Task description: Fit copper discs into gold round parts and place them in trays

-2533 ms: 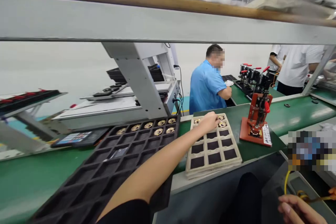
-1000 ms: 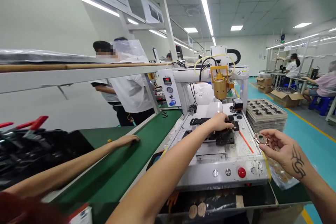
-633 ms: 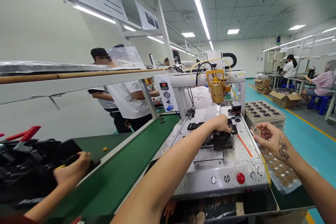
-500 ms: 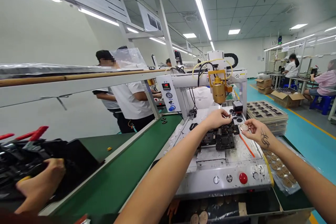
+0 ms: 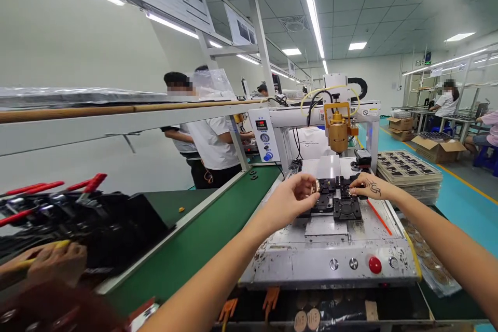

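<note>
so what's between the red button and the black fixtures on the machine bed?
Head view: only bare, smudged white bed plate between the red button and black fixtures.

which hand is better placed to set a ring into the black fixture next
Probably the right hand: it rests on the black fixture, fingertips at a nest. The left hand pinches a ring but is raised at the fixture's left edge.

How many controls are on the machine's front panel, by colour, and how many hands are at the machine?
Red button: 1
Silver buttons: 2
Other round control, at the right end: 1
Hands at the machine: 2, the left hand pinching a small ring, the right hand on the black fixture
Total: 6
</note>
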Demonstrator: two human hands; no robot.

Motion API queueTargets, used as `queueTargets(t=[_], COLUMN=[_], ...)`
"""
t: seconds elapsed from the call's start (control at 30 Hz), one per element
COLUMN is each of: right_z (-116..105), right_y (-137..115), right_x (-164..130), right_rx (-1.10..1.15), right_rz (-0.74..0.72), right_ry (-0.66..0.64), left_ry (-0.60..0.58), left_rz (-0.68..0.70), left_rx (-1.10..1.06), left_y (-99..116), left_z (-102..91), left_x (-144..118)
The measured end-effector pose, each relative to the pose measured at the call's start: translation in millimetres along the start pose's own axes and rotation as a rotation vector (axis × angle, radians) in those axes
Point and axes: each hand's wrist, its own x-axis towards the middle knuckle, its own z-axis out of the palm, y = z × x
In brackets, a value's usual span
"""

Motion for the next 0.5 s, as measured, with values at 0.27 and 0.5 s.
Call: queueTargets(t=[0.27,0.5], right_z=[9,59], right_y=[-9,-93], right_x=[-4,-90], right_rx=[-0.054,0.079], right_rz=[0.072,0.079], right_ry=[0.209,0.543], left_ry=[0.132,0.257], left_rz=[0.069,0.256], left_rx=[0.060,0.190], left_y=[7,2], left_z=[-5.5,43.5], left_x=[-63,-130])
